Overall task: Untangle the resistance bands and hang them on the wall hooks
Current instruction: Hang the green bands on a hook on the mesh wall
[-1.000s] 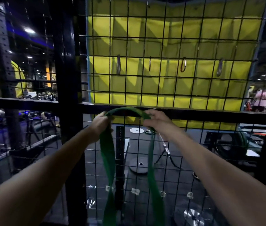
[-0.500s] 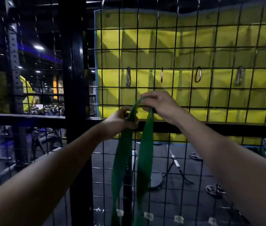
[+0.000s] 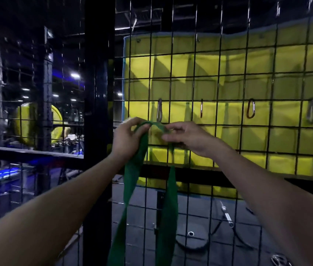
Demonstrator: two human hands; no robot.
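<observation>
Dim gym interior behind a black wire mesh panel (image 3: 228, 131); thick black upright post (image 3: 98, 131) just left of the fingers; yellow padded wall (image 3: 228, 70) beyond the mesh, above and to the right of the fingers; dark floor below, with a round weight plate (image 3: 191, 240) lying flat under the right forearm.

Left hand (image 3: 127, 138): arm stretched forward and up, fingers curled round the left strand of the green resistance band (image 3: 130, 181), gripping it just under its top bend. Right hand (image 3: 188, 138): arm likewise extended, wrist bent inward, thumb and fingertips pinching the top of the band's loop; the two sets of fingers sit near one another with the bend of the band arched between them.

Band: both strands hang straight down from the fingers, in front of the mesh, the right strand passing behind the right palm; lower ends cut off at the bottom edge.

Carabiner hooks on the mesh: silver carabiner (image 3: 159, 110) directly above the fingers, its lower end just over the band's bend, contact not discernible; thin red one (image 3: 201, 110), red carabiner (image 3: 250, 108) and another silver one (image 3: 311, 112) further right of the fingers.

Left background blurred; ceiling lights and blue glow only.
</observation>
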